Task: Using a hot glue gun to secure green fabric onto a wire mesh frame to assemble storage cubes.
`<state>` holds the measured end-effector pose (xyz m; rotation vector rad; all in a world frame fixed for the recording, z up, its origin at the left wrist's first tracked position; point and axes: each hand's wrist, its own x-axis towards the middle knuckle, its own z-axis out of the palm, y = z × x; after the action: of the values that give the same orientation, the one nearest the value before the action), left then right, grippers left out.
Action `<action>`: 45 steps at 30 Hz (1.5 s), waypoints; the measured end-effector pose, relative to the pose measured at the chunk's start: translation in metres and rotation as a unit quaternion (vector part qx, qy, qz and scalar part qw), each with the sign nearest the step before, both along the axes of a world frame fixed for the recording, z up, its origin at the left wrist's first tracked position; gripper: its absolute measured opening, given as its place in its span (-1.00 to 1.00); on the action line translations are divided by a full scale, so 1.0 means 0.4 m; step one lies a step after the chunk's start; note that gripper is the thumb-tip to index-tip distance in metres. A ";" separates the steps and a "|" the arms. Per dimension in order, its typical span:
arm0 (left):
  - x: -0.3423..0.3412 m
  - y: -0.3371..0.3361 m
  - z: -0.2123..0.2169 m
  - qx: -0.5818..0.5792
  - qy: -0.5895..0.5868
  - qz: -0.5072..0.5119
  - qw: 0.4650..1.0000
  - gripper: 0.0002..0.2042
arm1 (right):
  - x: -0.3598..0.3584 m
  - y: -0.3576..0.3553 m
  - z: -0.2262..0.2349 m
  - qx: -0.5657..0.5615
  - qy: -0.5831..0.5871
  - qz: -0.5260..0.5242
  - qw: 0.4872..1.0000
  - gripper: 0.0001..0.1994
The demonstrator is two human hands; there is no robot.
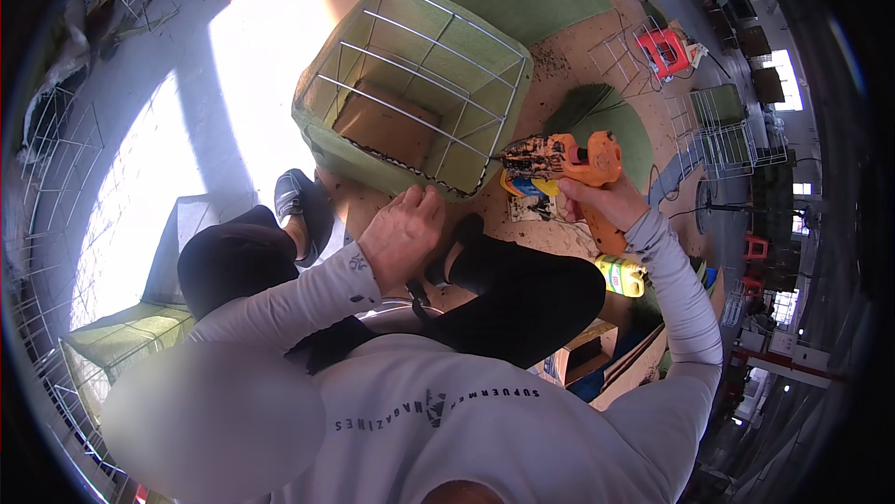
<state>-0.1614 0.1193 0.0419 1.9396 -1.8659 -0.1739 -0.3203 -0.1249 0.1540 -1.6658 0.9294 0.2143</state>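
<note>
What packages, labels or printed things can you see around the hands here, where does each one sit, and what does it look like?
Yellow bottle: on the floor under the right forearm, lying on its side, yellow with a green and white label.
Printed label: on the orange glue gun in the right hand, yellow and blue, glue-smeared.
Cardboard box: by the right knee, brown, blue and white printed side.
Sweatshirt print: dark letters across white cloth.

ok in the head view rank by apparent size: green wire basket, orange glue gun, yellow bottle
1. green wire basket, by far the largest
2. orange glue gun, held in the right hand
3. yellow bottle, partly hidden, so its rank is unsure
</note>
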 end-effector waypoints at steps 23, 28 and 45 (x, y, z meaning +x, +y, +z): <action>0.016 0.005 0.024 -0.028 -0.019 -0.002 0.999 -0.60 | -0.023 0.021 -0.008 0.026 -0.006 -0.006 1.000 -0.70; 0.001 -0.032 0.059 -0.034 0.043 -0.097 0.994 -0.65 | -0.102 0.021 -0.041 0.089 -0.161 -0.050 0.982 -0.74; -0.270 -0.344 0.167 0.016 0.576 -0.063 0.815 -0.65 | -0.211 0.073 -0.110 -0.049 -0.592 -0.168 0.786 -0.67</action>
<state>-0.2692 -0.0181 0.1088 1.1724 -1.1021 -1.1359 -0.4047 -0.0957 0.1099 -1.2957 0.2173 -1.0491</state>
